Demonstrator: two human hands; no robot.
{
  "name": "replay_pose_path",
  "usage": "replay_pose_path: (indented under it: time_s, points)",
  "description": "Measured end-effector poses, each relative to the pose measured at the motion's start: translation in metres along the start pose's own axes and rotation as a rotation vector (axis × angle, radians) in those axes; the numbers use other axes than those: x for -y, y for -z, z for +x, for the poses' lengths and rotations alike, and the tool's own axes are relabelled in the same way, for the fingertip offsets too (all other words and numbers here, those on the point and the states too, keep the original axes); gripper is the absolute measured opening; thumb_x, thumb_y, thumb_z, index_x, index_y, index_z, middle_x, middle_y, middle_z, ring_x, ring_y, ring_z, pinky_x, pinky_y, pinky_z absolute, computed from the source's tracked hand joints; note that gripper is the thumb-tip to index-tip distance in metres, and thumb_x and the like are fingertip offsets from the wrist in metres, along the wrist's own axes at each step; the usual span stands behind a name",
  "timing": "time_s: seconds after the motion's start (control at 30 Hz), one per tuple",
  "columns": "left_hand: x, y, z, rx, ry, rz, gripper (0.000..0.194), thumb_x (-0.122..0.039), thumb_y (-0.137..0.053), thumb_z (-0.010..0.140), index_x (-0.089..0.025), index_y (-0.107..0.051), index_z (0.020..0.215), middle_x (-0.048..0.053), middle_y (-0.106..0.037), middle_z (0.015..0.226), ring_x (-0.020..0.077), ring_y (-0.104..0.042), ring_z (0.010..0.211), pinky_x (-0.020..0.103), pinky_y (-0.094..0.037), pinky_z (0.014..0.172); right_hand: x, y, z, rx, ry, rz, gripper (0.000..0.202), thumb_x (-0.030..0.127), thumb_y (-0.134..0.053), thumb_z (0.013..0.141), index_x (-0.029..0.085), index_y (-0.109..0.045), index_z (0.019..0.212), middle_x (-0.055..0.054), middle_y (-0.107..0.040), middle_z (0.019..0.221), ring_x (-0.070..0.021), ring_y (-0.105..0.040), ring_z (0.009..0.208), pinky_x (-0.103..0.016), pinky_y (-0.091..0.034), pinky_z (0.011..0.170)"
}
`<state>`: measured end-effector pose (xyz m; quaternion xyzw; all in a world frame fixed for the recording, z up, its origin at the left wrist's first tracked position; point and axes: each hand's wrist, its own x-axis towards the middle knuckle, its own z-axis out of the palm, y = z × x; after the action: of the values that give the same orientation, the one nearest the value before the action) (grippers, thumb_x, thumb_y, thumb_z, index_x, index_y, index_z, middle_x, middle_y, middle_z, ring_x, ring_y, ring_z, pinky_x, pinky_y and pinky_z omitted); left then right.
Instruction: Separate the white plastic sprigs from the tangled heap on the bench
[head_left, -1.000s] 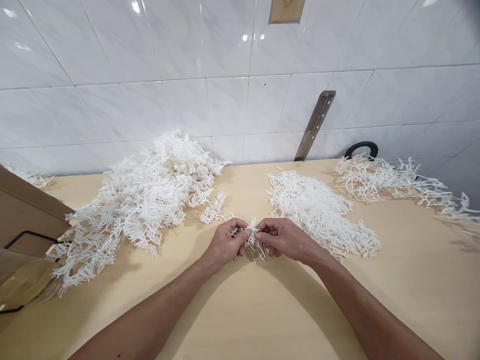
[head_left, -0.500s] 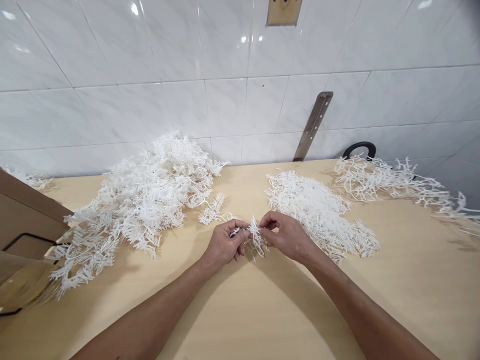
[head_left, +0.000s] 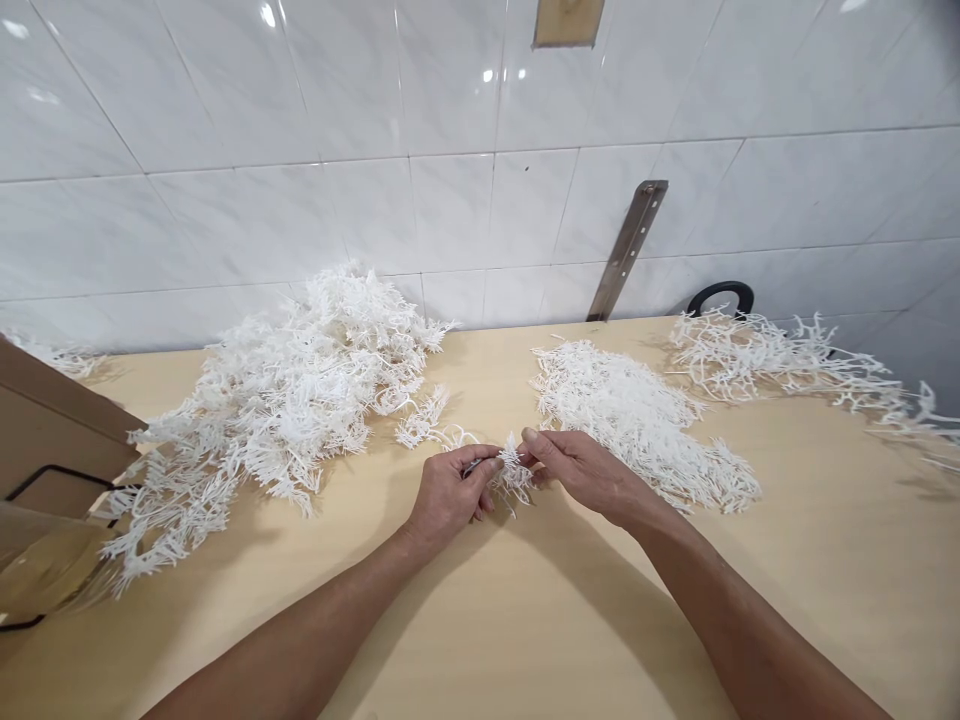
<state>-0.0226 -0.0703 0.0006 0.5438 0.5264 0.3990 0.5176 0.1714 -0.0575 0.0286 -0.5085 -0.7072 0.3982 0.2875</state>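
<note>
Between my hands, above the light wooden table [head_left: 465, 620], is a small white branching sprig [head_left: 513, 478]. My left hand [head_left: 450, 492] is closed on its left side, with a small dark thing showing between thumb and forefinger. At the sprig's right side, my right hand [head_left: 574, 465] pinches with thumb and fingers. A large heap of white sprigs [head_left: 300, 380] lies to the left, and a flatter pile of white sprigs [head_left: 630, 415] lies just beyond my right hand. A small loose sprig [head_left: 424, 418] rests behind my left hand.
A brown box [head_left: 67, 440] and a clear container [head_left: 52, 560] with black wire stand at the left edge. At the back are a metal strip [head_left: 628, 250] against the tiled wall, a black ring-shaped thing [head_left: 724, 290] and more white strands [head_left: 795, 360].
My right thumb and fingers have shifted slightly at the sprig, and the thumb now lies higher. The sprig has turned a little between my hands. My left hand has barely moved.
</note>
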Motion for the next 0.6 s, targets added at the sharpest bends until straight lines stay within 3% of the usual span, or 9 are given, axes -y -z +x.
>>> replay_pose_path:
  time_s: [0.17, 0.3, 0.5, 0.6]
  points:
    - [-0.001, -0.002, -0.005, 0.014, -0.12, 0.09, 0.031, -0.037, -0.061, 0.086, -0.016, -0.077, 0.102, -0.002, -0.057, 0.045, 0.0102, -0.05, 0.038, 0.021, -0.043, 0.04, 0.004, -0.003, 0.0, 0.036, 0.036, -0.172, 0.048, 0.054, -0.047, 0.093, 0.019, -0.042, 0.059, 0.003, -0.04, 0.056, -0.0114, -0.037, 0.053, -0.026, -0.026, 0.051]
    - [0.003, -0.002, -0.006, 0.019, -0.201, 0.128, 0.032, -0.037, -0.061, 0.086, -0.016, -0.077, 0.104, -0.002, -0.057, 0.047, 0.0093, -0.05, 0.039, 0.02, -0.044, 0.043, 0.004, -0.006, 0.0, 0.05, 0.016, -0.196, 0.044, 0.049, -0.049, 0.092, 0.02, -0.043, 0.06, 0.004, -0.04, 0.057, -0.0115, -0.036, 0.055, -0.026, -0.026, 0.052]
    - [0.002, 0.003, 0.001, 0.12, -0.026, -0.051, 0.047, -0.041, -0.06, 0.086, -0.01, -0.067, 0.121, 0.0, -0.061, 0.05, 0.0119, -0.052, 0.039, 0.021, -0.042, 0.039, -0.004, -0.007, 0.001, 0.068, 0.073, -0.067, 0.036, 0.048, -0.05, 0.093, 0.02, -0.057, 0.072, 0.003, -0.049, 0.065, -0.0131, -0.043, 0.062, -0.026, -0.032, 0.057]
    - [-0.004, 0.009, 0.005, 0.204, 0.016, -0.179, 0.047, -0.044, -0.059, 0.086, -0.009, -0.068, 0.116, 0.002, -0.062, 0.054, 0.0128, -0.055, 0.044, 0.022, -0.044, 0.04, -0.006, -0.007, 0.001, 0.109, 0.069, 0.016, 0.034, 0.049, -0.051, 0.094, 0.02, -0.065, 0.081, 0.0, -0.058, 0.074, -0.0149, -0.05, 0.068, -0.027, -0.038, 0.062]
